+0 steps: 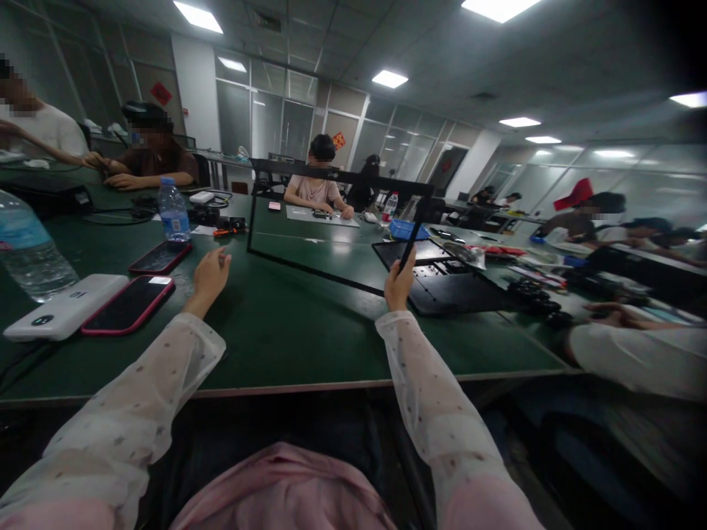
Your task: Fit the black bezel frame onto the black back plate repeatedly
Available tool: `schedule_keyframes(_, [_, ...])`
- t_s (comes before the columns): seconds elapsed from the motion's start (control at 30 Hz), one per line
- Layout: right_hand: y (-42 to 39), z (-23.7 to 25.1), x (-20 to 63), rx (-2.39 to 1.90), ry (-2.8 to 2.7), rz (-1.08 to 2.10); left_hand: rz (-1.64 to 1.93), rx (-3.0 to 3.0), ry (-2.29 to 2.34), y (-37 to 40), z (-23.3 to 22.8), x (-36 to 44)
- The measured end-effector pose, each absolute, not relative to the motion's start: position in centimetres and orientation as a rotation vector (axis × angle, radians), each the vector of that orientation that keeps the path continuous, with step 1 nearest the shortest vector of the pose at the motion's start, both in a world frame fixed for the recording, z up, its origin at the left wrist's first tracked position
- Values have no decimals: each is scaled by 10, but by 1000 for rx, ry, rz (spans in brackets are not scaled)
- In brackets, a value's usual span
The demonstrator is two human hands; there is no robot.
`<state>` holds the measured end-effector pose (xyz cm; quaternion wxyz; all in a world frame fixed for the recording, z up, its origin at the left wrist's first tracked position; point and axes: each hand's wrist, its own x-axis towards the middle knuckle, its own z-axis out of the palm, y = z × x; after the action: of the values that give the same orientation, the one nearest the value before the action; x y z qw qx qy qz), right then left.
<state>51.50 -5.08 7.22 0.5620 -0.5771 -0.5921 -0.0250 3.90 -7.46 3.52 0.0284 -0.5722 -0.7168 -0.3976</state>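
- On my feed, a thin black rectangular frame (353, 177), open in the middle, its top bar broadest.
- It is held up roughly upright, gripped low on its right side.
- I can't tell whether its lower edge touches the tabletop (287, 350).

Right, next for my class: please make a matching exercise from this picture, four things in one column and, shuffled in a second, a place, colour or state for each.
Column 1
1. Thin frame
2. Power bank
3. Basket
4. Nearer phone

Column 2
A. Blue
B. Dark screen with a pinkish-red edge
C. Held up in the person's right hand
D. White

Right pairs: 1-C, 2-D, 3-A, 4-B
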Motion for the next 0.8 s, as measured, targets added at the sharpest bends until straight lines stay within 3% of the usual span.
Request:
schedule_keyframes(0.37, [-17,37,531,-1388,-1382,164,-1238,-1602,-2250,-76,38,37])
schedule_keyframes(0.67, [-3,21,553,-1464,-1407,256,-1108,-1857,-2259,-66,27,35])
schedule_keyframes(0.8, [-1,18,557,-1549,-1485,241,-936,-2249,-2160,-63,19,41])
